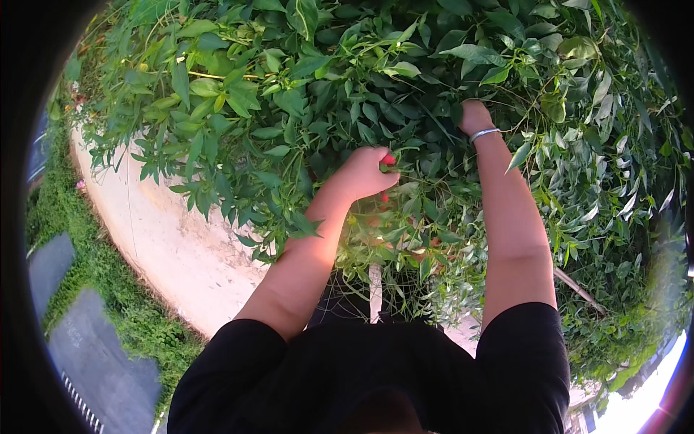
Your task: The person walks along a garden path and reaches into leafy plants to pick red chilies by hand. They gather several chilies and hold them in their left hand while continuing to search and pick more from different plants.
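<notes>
Dense green leafy plants (303, 108) fill the upper view, and both my arms reach into them. Near the middle, my left hand (371, 172) is curled around a red chili pepper (388, 159) with a green stem. A second small red piece (385, 197) shows just beneath the hand. Farther right and higher, my right hand (475, 116), with a silver bangle (484, 133) at the wrist, goes in among the leaves. Foliage hides its fingers, so what it touches cannot be seen.
A pale concrete path (168, 233) curves along the left, edged by low green growth (146, 320). Beyond it lie grey paved patches (97, 352). A thin wooden stick (580, 290) slants through the plants at right. Thin stems cross close around both forearms.
</notes>
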`<control>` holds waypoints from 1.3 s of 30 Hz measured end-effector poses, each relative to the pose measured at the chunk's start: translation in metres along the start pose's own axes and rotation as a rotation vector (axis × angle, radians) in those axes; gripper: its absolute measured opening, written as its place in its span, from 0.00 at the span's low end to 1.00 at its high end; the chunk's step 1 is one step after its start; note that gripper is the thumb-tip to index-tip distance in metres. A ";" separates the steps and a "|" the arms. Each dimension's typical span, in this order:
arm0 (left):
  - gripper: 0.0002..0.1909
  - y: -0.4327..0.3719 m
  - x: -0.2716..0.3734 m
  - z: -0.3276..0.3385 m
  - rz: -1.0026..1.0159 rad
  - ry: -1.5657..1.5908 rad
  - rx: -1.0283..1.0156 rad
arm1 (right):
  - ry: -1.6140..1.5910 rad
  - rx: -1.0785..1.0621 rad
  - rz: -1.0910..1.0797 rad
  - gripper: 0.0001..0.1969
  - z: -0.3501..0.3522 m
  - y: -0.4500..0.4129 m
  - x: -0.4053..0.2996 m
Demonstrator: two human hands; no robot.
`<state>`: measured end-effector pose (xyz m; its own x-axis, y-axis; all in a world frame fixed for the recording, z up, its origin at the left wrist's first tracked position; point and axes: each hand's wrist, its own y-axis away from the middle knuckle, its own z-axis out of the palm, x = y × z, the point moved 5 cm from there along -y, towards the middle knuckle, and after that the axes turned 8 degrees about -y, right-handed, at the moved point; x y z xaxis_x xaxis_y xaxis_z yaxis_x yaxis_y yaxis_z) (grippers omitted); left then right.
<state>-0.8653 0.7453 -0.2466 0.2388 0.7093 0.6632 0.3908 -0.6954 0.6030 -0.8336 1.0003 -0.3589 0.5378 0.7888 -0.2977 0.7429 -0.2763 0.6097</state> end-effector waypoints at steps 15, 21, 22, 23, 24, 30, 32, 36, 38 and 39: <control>0.18 -0.011 -0.024 0.005 -0.035 -0.097 0.068 | -0.467 0.779 -0.021 0.17 -0.043 0.010 0.068; 0.19 -0.013 -0.024 0.007 -0.079 -0.074 0.051 | -0.542 0.770 0.029 0.16 -0.075 -0.017 0.090; 0.18 -0.012 -0.020 0.005 -0.102 -0.056 0.038 | -0.559 0.771 0.028 0.16 -0.082 -0.022 0.096; 0.18 -0.011 -0.018 0.004 -0.123 -0.040 0.025 | -0.579 0.780 0.035 0.16 -0.089 -0.024 0.104; 0.18 -0.013 -0.020 0.005 -0.114 -0.043 0.026 | -0.604 0.792 0.044 0.16 -0.097 -0.024 0.115; 0.18 -0.017 -0.031 0.010 -0.153 -0.062 0.028 | -0.807 0.820 0.132 0.15 -0.112 0.004 0.184; 0.18 -0.020 -0.039 0.013 -0.150 -0.032 0.030 | -0.860 0.816 0.146 0.15 -0.108 0.009 0.195; 0.18 -0.021 -0.034 0.013 -0.204 0.067 0.003 | -0.919 0.810 0.155 0.15 -0.098 0.006 0.200; 0.14 -0.019 -0.025 0.012 -0.268 0.181 -0.013 | -0.938 0.817 0.156 0.15 -0.097 0.003 0.204; 0.14 -0.021 -0.027 0.013 -0.264 0.168 -0.020 | -0.942 0.823 0.149 0.15 -0.100 0.002 0.204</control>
<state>-0.8687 0.7423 -0.2829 -0.0195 0.8376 0.5459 0.4013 -0.4935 0.7716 -0.7626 1.2159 -0.3449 0.4612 0.1175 -0.8795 0.4959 -0.8561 0.1457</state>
